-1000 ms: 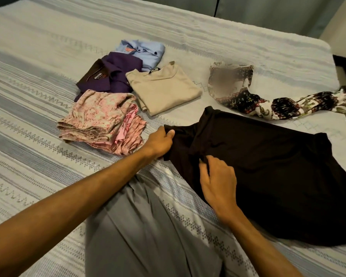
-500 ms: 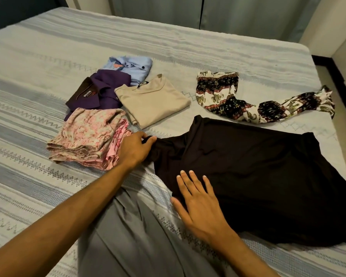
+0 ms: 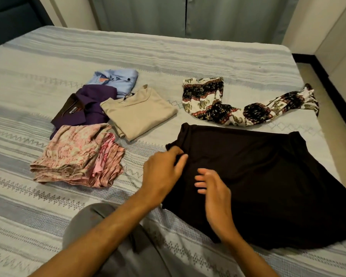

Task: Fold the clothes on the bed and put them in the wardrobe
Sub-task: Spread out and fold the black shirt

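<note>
Here, left hand [image 3: 164, 172] pinches (matte) black garment [image 3: 268, 176].

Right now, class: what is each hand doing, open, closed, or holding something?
Left hand: pinches the black garment at its near-left edge.
Right hand: open, fingers relaxed above the black garment, holding nothing.

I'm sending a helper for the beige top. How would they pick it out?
On the striped bed, four folded garments cluster on the left. The beige top is the rightmost, beside the purple shirt: plain tan, the only one unpatterned and collarless.
</note>
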{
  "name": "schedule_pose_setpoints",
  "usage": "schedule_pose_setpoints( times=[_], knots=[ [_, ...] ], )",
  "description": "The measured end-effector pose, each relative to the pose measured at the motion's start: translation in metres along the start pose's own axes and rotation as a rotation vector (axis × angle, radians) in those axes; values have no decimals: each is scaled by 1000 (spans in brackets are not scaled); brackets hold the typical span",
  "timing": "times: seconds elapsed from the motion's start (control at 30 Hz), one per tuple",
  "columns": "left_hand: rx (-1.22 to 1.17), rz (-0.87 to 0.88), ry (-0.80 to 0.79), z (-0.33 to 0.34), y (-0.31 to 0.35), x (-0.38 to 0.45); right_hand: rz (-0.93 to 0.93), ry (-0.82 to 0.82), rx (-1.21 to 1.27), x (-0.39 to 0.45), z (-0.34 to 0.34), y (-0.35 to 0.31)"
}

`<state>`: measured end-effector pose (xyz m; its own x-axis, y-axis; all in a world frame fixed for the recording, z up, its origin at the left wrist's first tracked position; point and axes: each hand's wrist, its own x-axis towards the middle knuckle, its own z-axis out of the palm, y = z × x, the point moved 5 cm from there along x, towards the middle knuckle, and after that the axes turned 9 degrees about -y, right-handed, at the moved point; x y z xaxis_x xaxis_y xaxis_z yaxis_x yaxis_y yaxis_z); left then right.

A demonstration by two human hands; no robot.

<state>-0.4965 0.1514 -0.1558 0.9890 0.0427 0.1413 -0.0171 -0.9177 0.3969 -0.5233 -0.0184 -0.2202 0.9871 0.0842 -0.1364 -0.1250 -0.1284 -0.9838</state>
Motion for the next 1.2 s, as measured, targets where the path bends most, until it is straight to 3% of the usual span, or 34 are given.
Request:
schedule_pose_setpoints(
  times=[0.07,0.17,0.27,0.4,0.5,0.63,0.7,0.77,0.83,0.97,1.03,1.2],
  knots=[
    [157,68,-136,19,24,-5,198,10,158,17,-18,9],
    [288,110,-357,47,37,-20,424,-149,297,31,-32,12],
    [310,175,-338,51,34,-37,463,-249,162,36,-35,-1],
    [214,125,-217,35,17,-41,343,-216,-262,53,-22,-15],
    [105,-23,-273,37,-8,-44,187,-118,-691,68,-13,-20],
    [-290,-383,-336,40,-40,-42,79,-112,-827,76,-12,-23],
    [-375,-497,-392,41,-46,-38,-82,-159,-853,88,-11,-31],
    [-356,-528,-453,44,-47,-35,-295,-299,-883,110,-5,-47],
    [-300,-534,-510,46,-45,-32,-419,-562,-1022,142,13,-59],
    [-223,-568,-546,51,-42,-36,-327,-1049,-1541,196,56,-59],
    [-261,-568,-543,57,-42,-38,-296,-1135,-1691,214,71,-70],
    [-597,-612,-424,54,-46,-45,-319,-1167,-1872,234,85,-98]
  ],
)
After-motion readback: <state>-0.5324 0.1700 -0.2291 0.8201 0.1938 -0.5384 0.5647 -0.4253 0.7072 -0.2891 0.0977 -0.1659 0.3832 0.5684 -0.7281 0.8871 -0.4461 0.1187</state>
